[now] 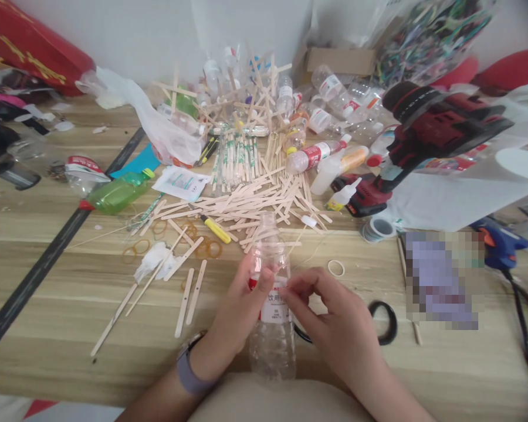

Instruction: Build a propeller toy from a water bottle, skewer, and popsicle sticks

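A clear plastic water bottle with a red and white label stands upright at the table's front edge, close against my body. My left hand is wrapped round its upper part, the thumb lying across the front above the label. At the label's right edge, the thumb and fingertips of my right hand are pinched together; whatever is between them is too small to make out. The bottle's neck is uncapped and points toward a pile of wooden craft sticks. A black tape roll lies partly behind my right hand.
Left of the bottle lie two drilled sticks, rubber bands and a yellow utility knife. A red cordless drill stands at right, near a blue glue gun. Several empty bottles crowd the back. A green bottle lies left.
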`<state>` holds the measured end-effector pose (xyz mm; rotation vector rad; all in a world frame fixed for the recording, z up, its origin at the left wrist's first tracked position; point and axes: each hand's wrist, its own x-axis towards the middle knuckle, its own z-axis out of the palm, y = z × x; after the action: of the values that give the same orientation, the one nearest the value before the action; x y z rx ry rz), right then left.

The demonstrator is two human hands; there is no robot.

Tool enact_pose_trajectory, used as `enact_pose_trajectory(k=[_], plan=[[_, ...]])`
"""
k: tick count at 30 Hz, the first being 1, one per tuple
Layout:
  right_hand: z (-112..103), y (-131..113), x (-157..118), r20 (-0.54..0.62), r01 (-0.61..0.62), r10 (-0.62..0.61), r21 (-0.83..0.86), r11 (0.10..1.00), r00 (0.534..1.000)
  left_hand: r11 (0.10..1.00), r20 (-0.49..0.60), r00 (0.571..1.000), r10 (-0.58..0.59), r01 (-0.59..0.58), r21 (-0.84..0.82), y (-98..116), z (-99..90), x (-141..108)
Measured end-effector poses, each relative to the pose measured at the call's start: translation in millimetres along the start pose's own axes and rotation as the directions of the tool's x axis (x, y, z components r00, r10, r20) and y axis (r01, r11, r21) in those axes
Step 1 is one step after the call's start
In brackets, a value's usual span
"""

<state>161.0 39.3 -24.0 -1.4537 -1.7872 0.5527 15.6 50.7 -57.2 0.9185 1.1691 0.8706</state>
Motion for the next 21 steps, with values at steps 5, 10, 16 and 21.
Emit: enact_pose_trajectory(k=[5,10,16,21], plan=[[-1.2,0.3,5.6,0.004,-0.058,0.058,-0.027,0.998,0.998,0.999,0.021,1.000,-0.008,0.007,0.051,7.5,0.9,-1.9],[0.0,2.7,9.2,0.003,-0.112,0.112,-0.030,0.993,0.994,1.000,0.036,0.999,-0.014,0.013,0.024,10.4,2.8,-2.7],[0.5,1.3,3.2,0.054,-0.029,0.028,0.019,0.999,0.998,0.997,0.080,0.996,-0.030,0.036,-0.069,5.0,3.3,2.3],[-6.5,5.9,-8.4,0.143,-0.070,0.056,0.092,0.993,0.988,0.994,0.083,0.996,-0.031,0.039,-0.106,5.2,3.3,5.7]])
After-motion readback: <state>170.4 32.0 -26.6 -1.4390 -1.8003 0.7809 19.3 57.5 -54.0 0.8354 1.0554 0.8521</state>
